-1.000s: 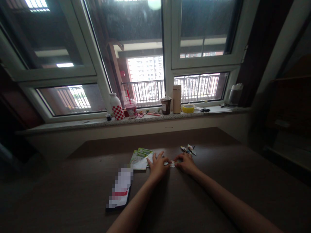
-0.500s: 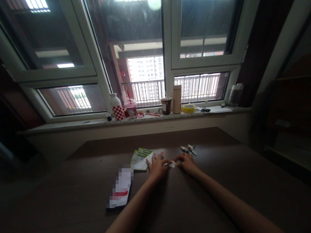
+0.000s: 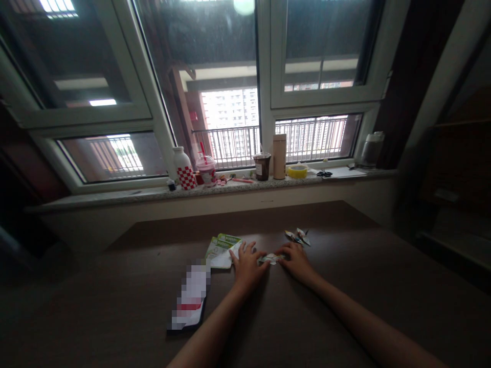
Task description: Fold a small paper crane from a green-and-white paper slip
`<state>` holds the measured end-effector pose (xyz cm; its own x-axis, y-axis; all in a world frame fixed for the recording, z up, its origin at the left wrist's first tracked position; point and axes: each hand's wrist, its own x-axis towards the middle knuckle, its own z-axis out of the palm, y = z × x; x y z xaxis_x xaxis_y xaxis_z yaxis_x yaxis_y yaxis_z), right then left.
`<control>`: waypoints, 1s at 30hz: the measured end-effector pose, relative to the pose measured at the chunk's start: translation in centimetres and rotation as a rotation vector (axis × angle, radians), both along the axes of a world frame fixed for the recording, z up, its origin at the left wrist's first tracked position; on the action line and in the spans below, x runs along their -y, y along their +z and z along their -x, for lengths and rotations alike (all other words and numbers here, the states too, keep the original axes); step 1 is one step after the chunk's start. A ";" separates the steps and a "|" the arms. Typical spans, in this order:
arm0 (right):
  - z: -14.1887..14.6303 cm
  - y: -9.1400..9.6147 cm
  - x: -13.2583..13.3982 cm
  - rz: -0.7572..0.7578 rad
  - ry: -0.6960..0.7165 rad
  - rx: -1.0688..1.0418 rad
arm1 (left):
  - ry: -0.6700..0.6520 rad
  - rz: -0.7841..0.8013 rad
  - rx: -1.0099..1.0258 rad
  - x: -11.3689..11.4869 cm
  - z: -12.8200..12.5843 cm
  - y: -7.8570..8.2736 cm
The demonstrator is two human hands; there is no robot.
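Note:
A small folded piece of printed paper (image 3: 271, 258) lies on the dark brown table (image 3: 345, 286) between my two hands. My left hand (image 3: 247, 266) pinches its left end with thumb and forefinger, the other fingers spread on the table. My right hand (image 3: 297, 260) has its fingers curled and pressed on the paper's right end. Just beyond my right hand sit two small folded paper figures (image 3: 298, 236). A stack of green-and-white paper sheets (image 3: 221, 249) lies next to my left hand.
A phone (image 3: 190, 300) lies on the table at the left of my left forearm. The stone windowsill (image 3: 153, 193) behind the table carries a checked bottle (image 3: 183, 168), drink cups (image 3: 207, 170), a tall flask (image 3: 279, 149), a yellow tape roll (image 3: 297, 171) and scissors.
The paper between my fingers has flattened and spread wider along the table. Both hands stay in nearly the same place.

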<state>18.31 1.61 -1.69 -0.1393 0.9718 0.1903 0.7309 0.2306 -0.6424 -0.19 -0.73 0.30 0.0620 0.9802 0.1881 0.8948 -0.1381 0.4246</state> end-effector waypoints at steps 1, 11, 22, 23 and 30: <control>0.0 0.0 0.0 -0.005 -0.001 -0.003 | -0.006 0.003 -0.002 0.0 0.0 0.0; -0.3 -0.2 0.0 -0.056 0.029 -0.094 | -0.012 -0.009 0.052 0.2 -0.2 0.4; -0.3 -0.3 -0.1 -0.084 0.051 -0.166 | -0.041 -0.081 0.106 0.3 -0.3 0.5; -0.3 -0.3 -0.1 -0.094 0.055 -0.175 | -0.038 -0.083 0.108 0.3 -0.3 0.6; -0.3 -0.6 -0.2 -0.201 0.069 -0.220 | -0.037 -0.099 0.113 0.2 -0.2 0.5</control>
<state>18.59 1.82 -2.32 -0.1373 0.9015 0.4105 0.5574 0.4129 -0.7203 0.05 -0.94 0.77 0.0710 0.9540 0.2913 0.8356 -0.2164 0.5049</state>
